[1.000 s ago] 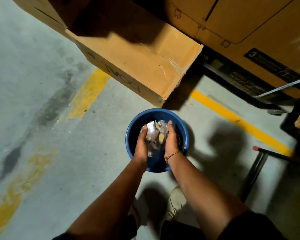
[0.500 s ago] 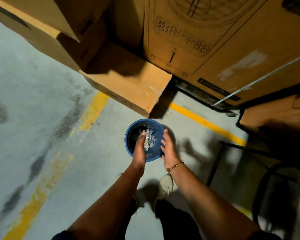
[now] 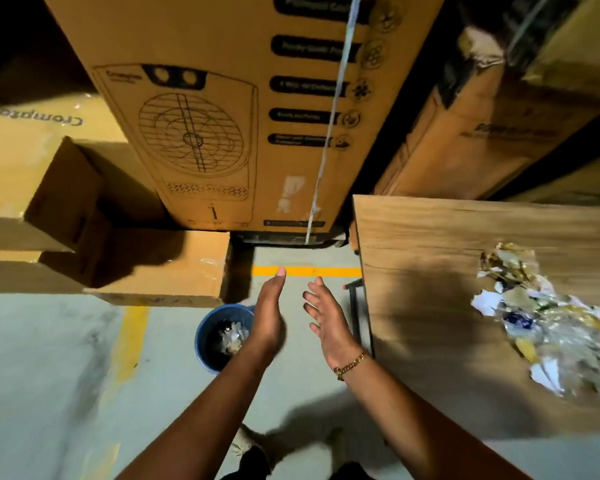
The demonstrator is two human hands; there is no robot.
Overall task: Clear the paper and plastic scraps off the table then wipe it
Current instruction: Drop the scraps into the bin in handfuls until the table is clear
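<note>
Holds the left hand (image 3: 269, 313) out flat, fingers straight and together, gripping nothing, over the right rim of the blue bucket (image 3: 203, 336) on the floor (image 3: 49, 358). Holds the right hand (image 3: 326, 320) just beside it, not touching, fingers spread and relaxed, also empty; wears a gold bracelet (image 3: 349, 365) on that wrist. Looks down on crumpled scraps (image 3: 231, 336) inside the bucket. Leaves a heap of paper and plastic bits (image 3: 541, 320) on the wooden table (image 3: 423, 265) to the right, well apart from both hands. Faces stacked cardboard boxes (image 3: 222, 140) beyond a yellow line (image 3: 305, 271).
</note>
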